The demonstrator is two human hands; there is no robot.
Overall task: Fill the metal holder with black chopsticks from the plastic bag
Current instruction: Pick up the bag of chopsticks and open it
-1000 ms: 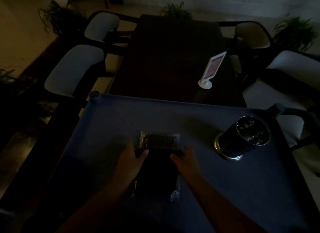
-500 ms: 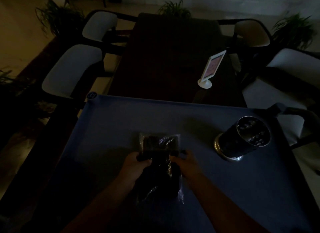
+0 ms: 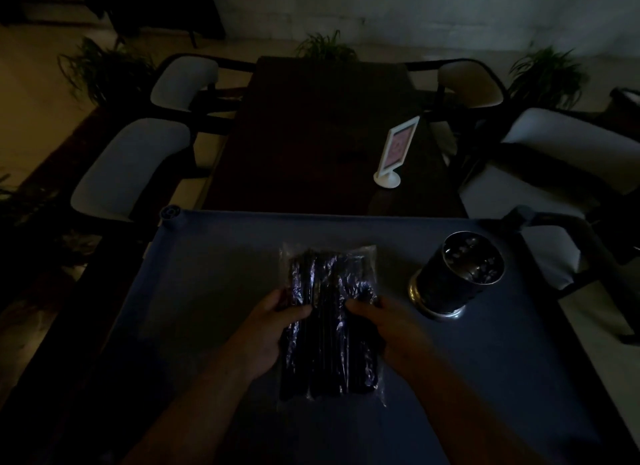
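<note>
A clear plastic bag (image 3: pixel 329 277) packed with black chopsticks (image 3: pixel 325 360) lies lengthwise in the middle of the blue table (image 3: pixel 214 274). My left hand (image 3: pixel 270 329) grips the bag's left side and my right hand (image 3: pixel 384 322) grips its right side, both near the bag's middle. The round metal holder (image 3: pixel 453 277) stands upright to the right of the bag, a short way from my right hand. Its inside is dark with a few glints; what it holds is unclear.
Beyond the blue table runs a long dark table (image 3: pixel 322 135) with a white sign stand (image 3: pixel 394 153) on it. Pale-seated chairs (image 3: pixel 128 167) flank both sides, and potted plants (image 3: pixel 325 47) stand at the back. The scene is very dim.
The bag looks longer and flatter now, its far end stretched away from me. Both hands have closed on its sides; the holder has not moved.
</note>
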